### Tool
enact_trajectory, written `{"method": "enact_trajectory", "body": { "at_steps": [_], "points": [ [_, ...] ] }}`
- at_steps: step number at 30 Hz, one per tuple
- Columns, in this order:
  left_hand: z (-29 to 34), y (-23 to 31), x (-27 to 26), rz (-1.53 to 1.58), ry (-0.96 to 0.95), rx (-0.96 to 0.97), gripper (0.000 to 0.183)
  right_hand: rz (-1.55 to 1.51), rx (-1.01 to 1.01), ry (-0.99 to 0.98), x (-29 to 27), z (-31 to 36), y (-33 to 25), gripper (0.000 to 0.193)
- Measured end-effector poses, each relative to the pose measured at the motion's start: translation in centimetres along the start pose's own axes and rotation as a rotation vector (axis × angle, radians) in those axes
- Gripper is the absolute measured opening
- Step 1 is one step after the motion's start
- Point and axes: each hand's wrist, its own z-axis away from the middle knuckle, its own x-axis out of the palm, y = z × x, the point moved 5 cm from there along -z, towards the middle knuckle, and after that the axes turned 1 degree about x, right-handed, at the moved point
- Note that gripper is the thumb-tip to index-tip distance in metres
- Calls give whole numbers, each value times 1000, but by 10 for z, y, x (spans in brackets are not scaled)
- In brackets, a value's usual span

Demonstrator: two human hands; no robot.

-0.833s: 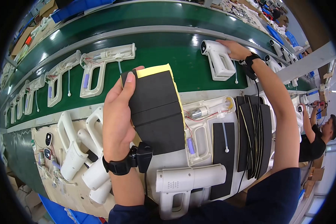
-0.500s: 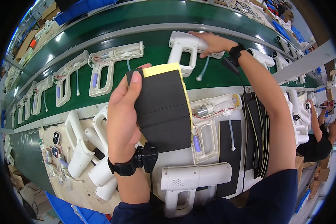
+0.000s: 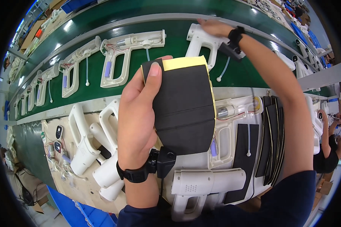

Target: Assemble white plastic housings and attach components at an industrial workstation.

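Raised in my left hand (image 3: 138, 102) is a black foam sheet (image 3: 185, 102) with yellow backing paper showing along its top and right edges. The thumb presses on its upper left corner; the other fingers are behind it. My right hand (image 3: 216, 28) reaches far out, fingers stretched and slightly blurred, along the top edge of a white gun-shaped device (image 3: 202, 41) on the green conveyor (image 3: 170, 75). It touches the device and hides part of its barrel. Behind the foam sheet, on the bench, an opened white housing (image 3: 235, 109) shows a motor, wires and a purple cell, partly hidden.
Opened housings (image 3: 115, 75) with wiring line the conveyor at left. White gun-shaped shells (image 3: 85, 155) lie heaped on the bench left of my forearm, and a closed device (image 3: 208, 181) lies near me. Black foam strips (image 3: 271, 136) hang at right. A co-worker (image 3: 327, 151) is at far right.
My right hand has slid left and away from me along the top of the white device, which stays in place on the conveyor. My left hand keeps its hold on the foam sheet.
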Motion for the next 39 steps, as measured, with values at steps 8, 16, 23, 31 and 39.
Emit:
{"method": "enact_trajectory", "body": {
  "at_steps": [8, 16, 23, 31, 39],
  "points": [
    [3, 10, 1, 32, 11, 18, 33, 47, 138, 74, 9, -3, 31, 58],
    [1, 6, -10, 76, -10, -9, 37, -427, 163, -5, -7, 32, 93, 81],
    [-6, -3, -17, 38, 7, -28, 39, 233, 21, 87, -3, 36, 98, 63],
    [1, 12, -12, 79, 7, -8, 40, 299, -42, 267, 0, 39, 95, 47],
    [-12, -7, -7, 71, -90, -44, 34, 143, 299, 349, -8, 64, 123, 62]
  ]
}}
